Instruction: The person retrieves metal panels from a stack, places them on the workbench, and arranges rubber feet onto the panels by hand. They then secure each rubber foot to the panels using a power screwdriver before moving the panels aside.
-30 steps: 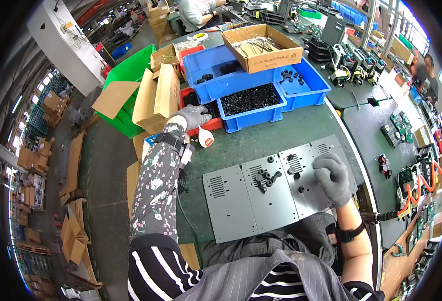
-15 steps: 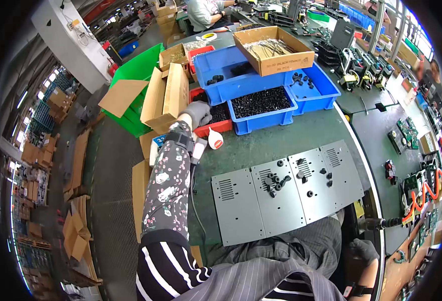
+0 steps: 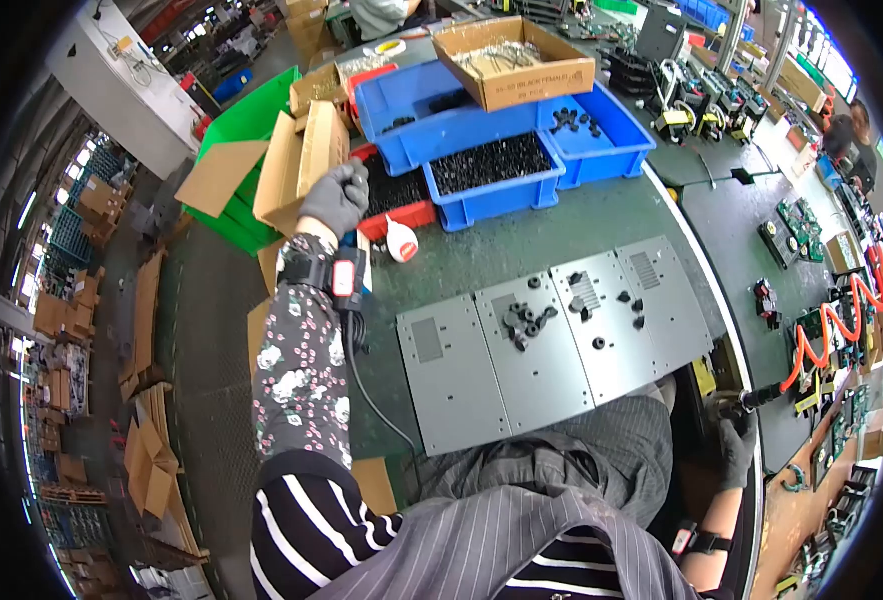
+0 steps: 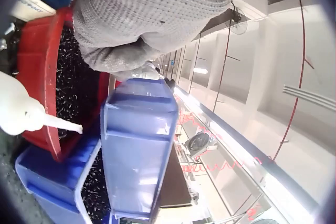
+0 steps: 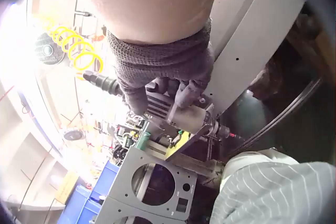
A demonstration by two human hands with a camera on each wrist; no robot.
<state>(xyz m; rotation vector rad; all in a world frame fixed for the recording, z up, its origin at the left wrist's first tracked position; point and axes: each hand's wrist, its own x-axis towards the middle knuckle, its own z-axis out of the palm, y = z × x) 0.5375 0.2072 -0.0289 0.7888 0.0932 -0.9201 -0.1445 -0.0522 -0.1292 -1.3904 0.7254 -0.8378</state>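
Note:
My left hand [image 3: 337, 200] is raised beside the cardboard box, over the left end of the red bin [image 3: 417, 216] of small black parts. Its fingers are curled in the left wrist view, where the hand [image 4: 142, 24] hides whatever lies inside them. At the table's right edge my right hand [image 3: 737, 450] grips a cylindrical tool with a hose fitting; the right wrist view shows the gloved fingers round the tool [image 5: 190, 119]. Grey perforated metal panels [image 3: 451, 390] lie side by side in front of the body, with several black round parts [image 3: 529, 328] on them.
Blue bins [image 3: 501, 205] stand right of the red bin, a cardboard tray [image 3: 541, 88] on top. A white bottle [image 3: 401, 241] stands before the red bin. A black cable [image 3: 371, 400] runs left of the panels. An orange coiled hose [image 3: 821, 345] hangs at the right.
My left hand has come up out of the red bin towards the cardboard box. My right hand has left the panels, dropped past the table's right edge and taken hold of the tool.

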